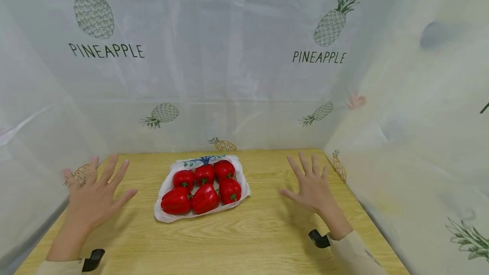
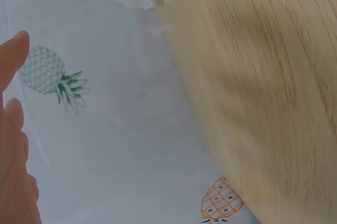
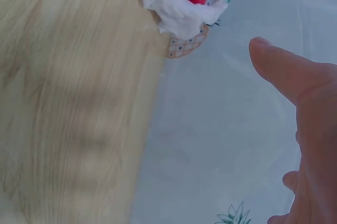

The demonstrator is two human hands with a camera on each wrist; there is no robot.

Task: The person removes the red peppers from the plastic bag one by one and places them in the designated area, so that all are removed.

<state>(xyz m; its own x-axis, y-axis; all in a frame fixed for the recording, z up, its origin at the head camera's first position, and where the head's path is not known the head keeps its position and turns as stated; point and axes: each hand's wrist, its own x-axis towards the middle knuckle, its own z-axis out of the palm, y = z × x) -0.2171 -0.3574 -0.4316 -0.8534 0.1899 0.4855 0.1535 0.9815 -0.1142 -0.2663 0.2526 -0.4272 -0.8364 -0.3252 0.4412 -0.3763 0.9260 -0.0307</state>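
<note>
Several red bell peppers (image 1: 205, 198) with green stems lie in two rows in a shallow tray lined with white paper (image 1: 168, 219), a blue and green print at its back edge. To the left of it, my left hand (image 1: 93, 200) is held over the table with fingers spread, holding nothing. My right hand (image 1: 314, 190) is likewise spread and holds nothing, off to the right of the tray. In the right wrist view the thumb and part of the palm (image 3: 321, 113) show, with a corner of the white paper (image 3: 168, 8) and red peppers at the top.
The wooden table (image 1: 229, 241) is bounded by hanging translucent sheets printed with pineapples, at the back (image 1: 229, 75) and at the right (image 1: 412, 139). A black wrist strap piece (image 1: 93, 260) sits at the left cuff and another (image 1: 318, 238) at the right.
</note>
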